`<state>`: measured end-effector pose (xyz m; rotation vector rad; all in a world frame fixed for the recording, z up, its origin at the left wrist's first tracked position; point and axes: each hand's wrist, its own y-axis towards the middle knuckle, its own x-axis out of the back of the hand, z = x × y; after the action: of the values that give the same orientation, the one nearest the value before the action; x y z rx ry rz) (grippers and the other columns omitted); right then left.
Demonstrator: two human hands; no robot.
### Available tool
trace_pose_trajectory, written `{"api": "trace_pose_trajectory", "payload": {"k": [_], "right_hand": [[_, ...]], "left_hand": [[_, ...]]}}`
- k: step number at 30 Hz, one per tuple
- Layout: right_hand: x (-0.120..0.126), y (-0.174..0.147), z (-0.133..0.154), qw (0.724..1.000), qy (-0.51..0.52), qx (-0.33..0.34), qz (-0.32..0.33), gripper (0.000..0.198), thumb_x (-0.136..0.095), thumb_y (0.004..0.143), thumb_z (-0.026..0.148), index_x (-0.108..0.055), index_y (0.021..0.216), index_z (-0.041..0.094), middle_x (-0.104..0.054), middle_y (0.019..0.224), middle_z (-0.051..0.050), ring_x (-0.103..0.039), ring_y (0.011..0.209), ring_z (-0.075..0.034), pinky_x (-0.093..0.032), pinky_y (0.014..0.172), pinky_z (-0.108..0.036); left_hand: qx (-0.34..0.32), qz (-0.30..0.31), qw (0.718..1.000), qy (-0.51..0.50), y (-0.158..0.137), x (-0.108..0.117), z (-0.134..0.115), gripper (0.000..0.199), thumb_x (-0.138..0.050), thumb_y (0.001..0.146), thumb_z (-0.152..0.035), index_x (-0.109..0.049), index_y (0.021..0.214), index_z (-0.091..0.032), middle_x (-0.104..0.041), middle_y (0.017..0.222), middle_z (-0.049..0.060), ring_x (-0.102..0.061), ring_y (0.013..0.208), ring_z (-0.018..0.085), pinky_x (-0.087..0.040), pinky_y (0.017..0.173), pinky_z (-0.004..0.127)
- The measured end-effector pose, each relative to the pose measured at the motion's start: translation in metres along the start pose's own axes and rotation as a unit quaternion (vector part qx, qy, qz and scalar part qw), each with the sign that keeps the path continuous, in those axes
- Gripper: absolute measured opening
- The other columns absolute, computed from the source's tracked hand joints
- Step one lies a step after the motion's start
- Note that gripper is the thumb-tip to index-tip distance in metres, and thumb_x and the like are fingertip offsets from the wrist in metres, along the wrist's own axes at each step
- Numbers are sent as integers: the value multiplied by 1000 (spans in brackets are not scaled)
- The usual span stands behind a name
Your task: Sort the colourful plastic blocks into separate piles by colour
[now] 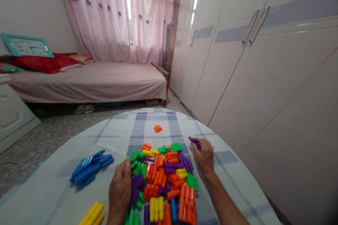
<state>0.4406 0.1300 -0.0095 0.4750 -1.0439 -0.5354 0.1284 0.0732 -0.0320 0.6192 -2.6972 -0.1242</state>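
Observation:
A mixed heap of plastic tube-shaped building blocks (160, 174) in orange, green, purple, yellow and blue lies in front of me. Against the heap's left side rests my left hand (120, 186), its fingers stretched along the purple and green blocks, gripping nothing that I can see. To the right of the heap, my right hand (204, 154) pinches a purple block (195, 143) just above or on the cloth; part of it is hidden by the fingers.
Blue blocks (91, 168) are grouped on the left, with yellow blocks (92, 214) nearer me. A lone orange block (157, 128) lies toward the far edge. Under everything is a round table with a checked cloth (111, 137). A wardrobe (237, 77) stands right, a bed (105, 77) beyond.

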Motion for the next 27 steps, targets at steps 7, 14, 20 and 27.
{"api": "trace_pose_trajectory", "payload": {"k": [7, 14, 20, 27], "right_hand": [[-12, 0, -12, 998, 13, 16, 60, 20, -52, 83, 29, -68, 94, 24, -59, 114, -6, -53, 108, -21, -37, 91, -37], [10, 7, 12, 996, 24, 3, 89, 30, -48, 85, 36, -64, 103, 18, -62, 110, -10, -54, 105, -23, -40, 91, -37], [37, 1, 36, 926, 43, 39, 373, 42, -58, 76, 42, -62, 111, 20, -65, 104, -8, -60, 94, -23, -44, 81, -33], [31, 6, 35, 933, 93, 27, 347, 35, -55, 71, 21, -61, 106, 18, -66, 96, -5, -60, 86, -19, -45, 77, -30]], "left_hand": [[-1, -4, 1000, 4, -1, 0, -2, 52, -33, 84, -57, -61, 103, -18, -62, 115, 9, -53, 115, 24, -37, 104, 41], [-7, -1, 1000, -1, -1, 1, -6, 51, -32, 84, -56, -60, 104, -17, -61, 114, 10, -53, 114, 24, -36, 105, 41], [-5, 2, 1000, 3, -1, 0, -9, 51, -33, 84, -55, -61, 103, -18, -61, 115, 10, -53, 114, 24, -36, 105, 40], [1, -7, 1000, 12, 0, 1, -9, 50, -34, 83, -55, -62, 102, -18, -63, 114, 10, -54, 113, 24, -37, 104, 40]]}}
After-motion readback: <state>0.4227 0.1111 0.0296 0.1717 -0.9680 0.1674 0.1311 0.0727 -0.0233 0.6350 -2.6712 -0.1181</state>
